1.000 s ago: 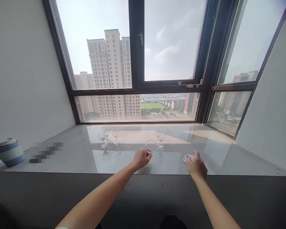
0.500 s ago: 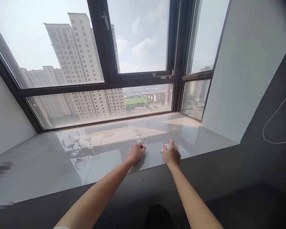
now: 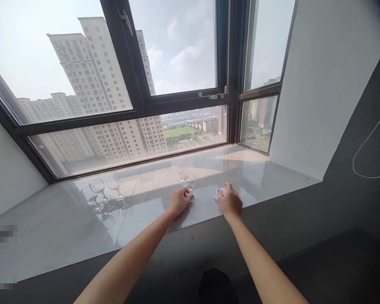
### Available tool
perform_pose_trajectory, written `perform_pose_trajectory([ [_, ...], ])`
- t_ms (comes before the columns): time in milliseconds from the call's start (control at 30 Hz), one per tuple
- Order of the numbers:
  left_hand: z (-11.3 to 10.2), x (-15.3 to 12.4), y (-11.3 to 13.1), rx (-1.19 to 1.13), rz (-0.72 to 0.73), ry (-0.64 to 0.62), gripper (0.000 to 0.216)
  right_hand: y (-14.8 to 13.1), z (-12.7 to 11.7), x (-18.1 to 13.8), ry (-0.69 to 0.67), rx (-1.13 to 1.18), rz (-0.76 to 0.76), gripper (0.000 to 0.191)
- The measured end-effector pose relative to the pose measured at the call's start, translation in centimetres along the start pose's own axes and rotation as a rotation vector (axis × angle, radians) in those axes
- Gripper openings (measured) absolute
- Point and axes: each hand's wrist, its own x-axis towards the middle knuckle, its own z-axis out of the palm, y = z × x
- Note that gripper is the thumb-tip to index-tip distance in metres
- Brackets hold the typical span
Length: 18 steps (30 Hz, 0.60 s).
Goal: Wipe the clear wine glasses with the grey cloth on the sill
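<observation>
My left hand (image 3: 178,200) is closed around the stem of a clear wine glass (image 3: 190,182) that stands on the glossy window ledge (image 3: 66,228). Just behind it stands a second clear glass (image 3: 181,172). My right hand (image 3: 229,200) rests palm down on a small white cloth (image 3: 218,193) lying on the ledge, its fingers curled over the cloth. Both arms reach forward from the bottom of the view.
Three more clear wine glasses (image 3: 99,188) stand together at the left of the ledge. A dark-framed window (image 3: 136,90) runs along the back, white walls close both ends, and a dark surface (image 3: 304,253) lies in front of the ledge.
The view has swung to the right, so the blue and white container at the left is out of sight. My left hand stays on the glass stem and my right hand on the cloth.
</observation>
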Motion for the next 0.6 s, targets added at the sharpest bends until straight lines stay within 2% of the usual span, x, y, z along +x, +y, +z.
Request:
perform_pose_trajectory([
  [167,-0.1,0.3,0.8,0.03,-0.018,-0.022,0.012,-0.1,-0.1,0.0,-0.017,-0.002,0.012,0.043],
  [333,-0.2,0.6,1.0,0.065,-0.023,-0.01,0.013,0.0,0.0,0.0,-0.009,0.016,0.002,0.042],
  [467,-0.7,0.1,0.2,0.106,0.027,-0.002,0.023,0.1,0.2,0.0,0.014,0.021,-0.01,0.04],
  [600,-2.7,-0.8,-1.7,0.159,0.038,0.005,0.025,0.2,0.4,0.0,0.039,0.007,-0.011,0.038],
])
